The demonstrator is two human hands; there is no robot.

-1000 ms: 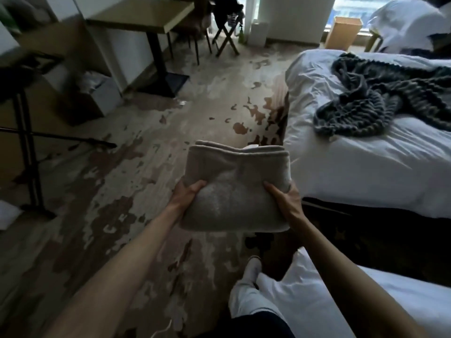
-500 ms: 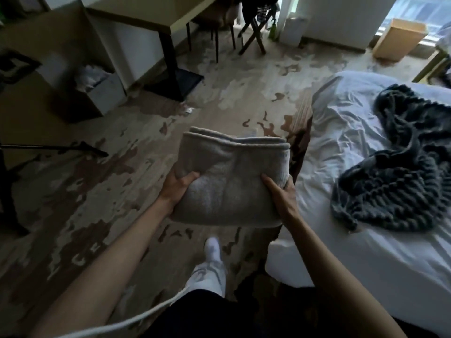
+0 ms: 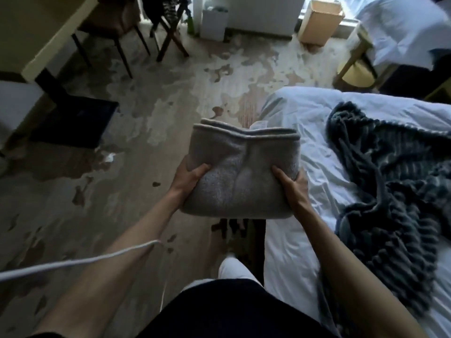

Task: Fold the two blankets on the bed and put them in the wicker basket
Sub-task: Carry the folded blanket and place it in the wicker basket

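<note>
Hands are doing the work: you are gripping the folded grey blanket (image 3: 241, 176) from both sides, out in front of your body, over the floor (image 3: 151, 132) just off the bed's (image 3: 300, 123) near-left corner. Your left hand (image 3: 186, 178) is closing on the bundle's left edge, thumb lying on top; your right hand (image 3: 292, 189) is doing the same on the right edge. The other fingers of both hands are tucking underneath, hidden by the cloth. The folded layers are showing as stacked rims along the far edge, and a small white tag is peeking out behind them.

The dark knit blanket (image 3: 388, 191) is lying unfolded in a heap on the bed's right side, running off the frame's right edge. A white cord (image 3: 80, 263) is crossing your left forearm; where it is ending is unclear. One white shoe (image 3: 234, 269) is showing below the bundle, partly covered by your dark clothing. At the far wall a cardboard box (image 3: 319, 19) is standing open; the corners of the frame are blurring too much to read.
</note>
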